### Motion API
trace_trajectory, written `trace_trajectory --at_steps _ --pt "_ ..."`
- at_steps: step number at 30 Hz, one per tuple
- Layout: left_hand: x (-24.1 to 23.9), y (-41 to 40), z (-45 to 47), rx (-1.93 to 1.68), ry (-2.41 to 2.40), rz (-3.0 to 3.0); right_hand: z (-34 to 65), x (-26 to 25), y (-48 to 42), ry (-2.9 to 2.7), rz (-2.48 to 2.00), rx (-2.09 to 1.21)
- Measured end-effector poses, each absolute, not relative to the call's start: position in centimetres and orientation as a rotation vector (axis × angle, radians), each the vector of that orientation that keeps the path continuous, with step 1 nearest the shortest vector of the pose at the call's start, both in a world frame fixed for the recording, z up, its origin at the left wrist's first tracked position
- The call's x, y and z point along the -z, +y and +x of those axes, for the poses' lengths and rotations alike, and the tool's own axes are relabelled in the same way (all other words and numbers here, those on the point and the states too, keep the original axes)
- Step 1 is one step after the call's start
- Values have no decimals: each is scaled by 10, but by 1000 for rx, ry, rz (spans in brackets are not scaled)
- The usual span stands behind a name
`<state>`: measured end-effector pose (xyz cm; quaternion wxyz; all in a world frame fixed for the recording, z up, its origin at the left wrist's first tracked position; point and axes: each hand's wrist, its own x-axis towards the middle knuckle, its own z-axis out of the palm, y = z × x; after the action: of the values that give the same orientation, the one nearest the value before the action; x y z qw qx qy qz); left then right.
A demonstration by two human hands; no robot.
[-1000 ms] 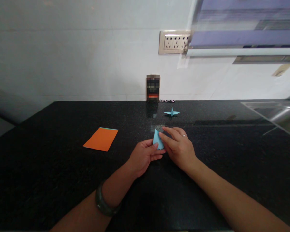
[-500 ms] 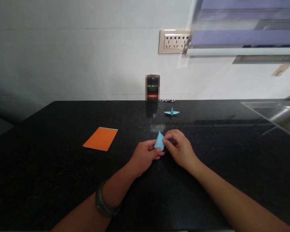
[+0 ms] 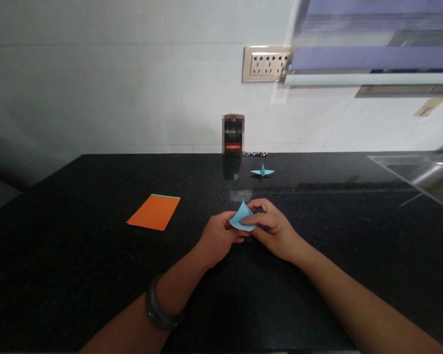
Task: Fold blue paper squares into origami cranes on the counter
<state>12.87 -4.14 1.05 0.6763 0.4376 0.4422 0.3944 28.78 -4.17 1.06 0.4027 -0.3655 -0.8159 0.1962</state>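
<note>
A small folded light-blue paper (image 3: 240, 218) is held just above the black countertop (image 3: 96, 275) between both hands. My left hand (image 3: 217, 238) pinches its lower left side, with a dark bangle on that wrist. My right hand (image 3: 273, 226) curls its fingers round the right side, a ring on one finger. A flap of the blue paper is spread open towards the left. A finished light-blue paper crane (image 3: 263, 171) stands farther back on the counter.
An orange paper sheet (image 3: 154, 212) lies flat to the left. A small dark blurred box (image 3: 233, 134) leans against the white wall. A socket panel (image 3: 266, 64) is on the wall. A steel sink (image 3: 421, 172) sits at the right edge.
The blue paper was an upright narrow point; a flap has now been pulled open and it lies wider and flatter. My right fingers went from stretched out to curled on it.
</note>
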Motion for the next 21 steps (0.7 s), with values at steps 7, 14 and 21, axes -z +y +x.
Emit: trace_trajectory --at_steps 7,14,21 --pt "-7 -39 125 -969 898 904 291 -12 -44 -2132 -856 -531" --pt "-10 -38 124 -894 781 719 284 -11 -44 -1815 -1084 -726" --pt "-6 -40 123 -909 746 799 281 -11 -48 -1845 -1040 -684"
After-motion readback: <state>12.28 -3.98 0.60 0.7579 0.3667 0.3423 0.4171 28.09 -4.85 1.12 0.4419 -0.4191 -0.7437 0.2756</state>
